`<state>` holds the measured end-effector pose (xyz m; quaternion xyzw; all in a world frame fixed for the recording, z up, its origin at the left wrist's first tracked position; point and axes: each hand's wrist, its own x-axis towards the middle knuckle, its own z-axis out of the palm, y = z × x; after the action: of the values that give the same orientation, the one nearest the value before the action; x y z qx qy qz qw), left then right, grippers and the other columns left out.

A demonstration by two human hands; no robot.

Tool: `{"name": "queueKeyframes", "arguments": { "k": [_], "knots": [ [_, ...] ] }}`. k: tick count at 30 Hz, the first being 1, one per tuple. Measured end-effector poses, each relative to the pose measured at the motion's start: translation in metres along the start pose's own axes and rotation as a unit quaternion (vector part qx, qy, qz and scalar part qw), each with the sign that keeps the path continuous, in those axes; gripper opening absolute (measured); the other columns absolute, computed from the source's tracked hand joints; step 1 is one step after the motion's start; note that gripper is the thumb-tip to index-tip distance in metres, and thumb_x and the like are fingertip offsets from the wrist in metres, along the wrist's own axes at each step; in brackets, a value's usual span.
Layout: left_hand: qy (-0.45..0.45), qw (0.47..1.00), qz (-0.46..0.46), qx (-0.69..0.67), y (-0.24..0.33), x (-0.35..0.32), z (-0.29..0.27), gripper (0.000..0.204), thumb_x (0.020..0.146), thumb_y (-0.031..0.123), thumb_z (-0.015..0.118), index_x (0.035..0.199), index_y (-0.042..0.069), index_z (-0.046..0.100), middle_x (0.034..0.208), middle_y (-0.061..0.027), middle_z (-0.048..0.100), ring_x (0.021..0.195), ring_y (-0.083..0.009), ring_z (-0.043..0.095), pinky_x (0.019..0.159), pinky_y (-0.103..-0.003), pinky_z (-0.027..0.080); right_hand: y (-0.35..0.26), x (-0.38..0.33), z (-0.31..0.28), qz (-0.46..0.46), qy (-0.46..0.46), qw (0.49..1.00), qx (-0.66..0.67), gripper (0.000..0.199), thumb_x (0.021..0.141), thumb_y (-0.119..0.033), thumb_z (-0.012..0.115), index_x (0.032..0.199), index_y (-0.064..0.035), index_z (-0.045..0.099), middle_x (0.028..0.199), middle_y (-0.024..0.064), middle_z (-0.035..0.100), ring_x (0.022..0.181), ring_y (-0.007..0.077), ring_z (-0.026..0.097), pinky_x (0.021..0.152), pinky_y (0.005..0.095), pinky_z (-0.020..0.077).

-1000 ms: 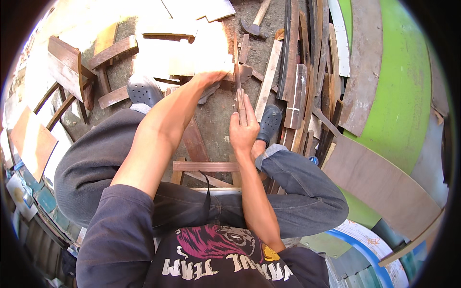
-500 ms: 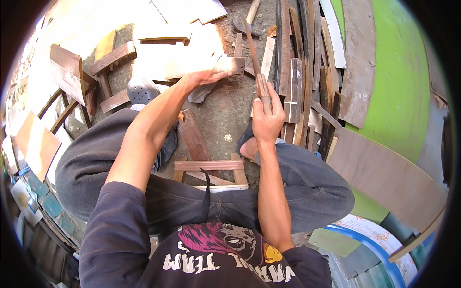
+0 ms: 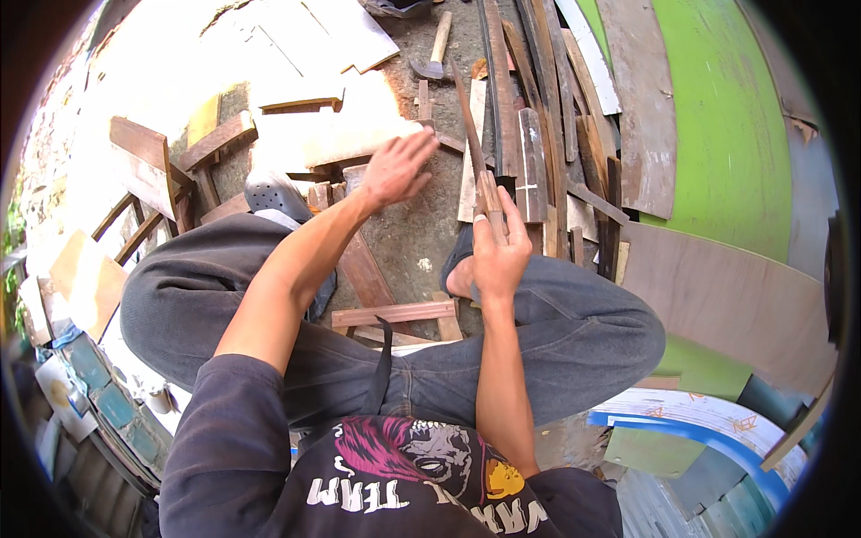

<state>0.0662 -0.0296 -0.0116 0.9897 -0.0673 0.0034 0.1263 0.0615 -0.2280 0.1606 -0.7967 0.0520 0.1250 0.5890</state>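
My left hand [image 3: 399, 168] is stretched out with its fingers extended over the wood scraps, palm down. Just beyond its fingertips a small dark wood block [image 3: 423, 124] is partly covered. In my right hand [image 3: 500, 247] is the wooden handle of a handsaw [image 3: 467, 117]; its thin, rusty-brown blade is seen nearly edge-on and points away from me. Between my legs stands a small wooden frame [image 3: 395, 314] with a reddish crosspiece. A brown board [image 3: 363, 269] leads away from it across the ground.
A hammer-like tool [image 3: 439, 40] with a wooden handle lies at the far side. Long wood strips [image 3: 547, 99] are piled on the right, beside a green panel [image 3: 726, 134]. At left stands a wooden piece with legs [image 3: 143, 170]. White boards [image 3: 332, 36] lie in bright sunlight.
My left hand has let go of the small wood block and drawn back slightly, its fingers now spread. My right hand keeps the handsaw in nearly the same place. The view has shifted a little.
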Motion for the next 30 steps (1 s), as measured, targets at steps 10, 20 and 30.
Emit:
{"name": "queueKeyframes", "arguments": {
  "k": [10,20,30],
  "knots": [
    [-0.155,0.975,-0.155,-0.028,-0.041,0.025,-0.004,0.053,0.095,0.021,0.058,0.143,0.009,0.038,0.094,-0.0226,0.069,0.085,-0.0404,0.069,0.070,-0.050,0.055,0.011,-0.022,-0.025,-0.025,-0.018,0.999,0.013,0.047,0.087,-0.012,0.061,0.129,0.0084,0.057,0.120,0.0226,0.067,0.109,0.0280,0.067,0.094,0.0340,0.0498],
    [-0.266,0.933,-0.235,-0.054,-0.046,0.045,-0.020,0.039,0.094,0.038,0.061,0.098,0.000,0.071,0.101,-0.0220,0.070,0.099,-0.0365,0.068,0.085,-0.048,0.054,0.023,-0.028,-0.011,-0.088,0.002,0.996,-0.031,0.048,0.086,-0.016,0.062,0.128,0.0066,0.059,0.117,0.0276,0.066,0.108,0.0355,0.067,0.091,0.0369,0.0519],
    [-0.240,0.941,-0.233,-0.062,-0.051,0.031,-0.022,0.039,0.094,0.038,0.059,0.098,0.002,0.071,0.105,-0.0220,0.070,0.099,-0.0374,0.068,0.086,-0.046,0.054,0.035,-0.046,0.022,-0.110,-0.049,0.988,-0.093,0.048,0.087,-0.015,0.061,0.130,0.0060,0.058,0.116,0.0277,0.066,0.104,0.0375,0.068,0.088,0.0391,0.0533]
  ]
}}
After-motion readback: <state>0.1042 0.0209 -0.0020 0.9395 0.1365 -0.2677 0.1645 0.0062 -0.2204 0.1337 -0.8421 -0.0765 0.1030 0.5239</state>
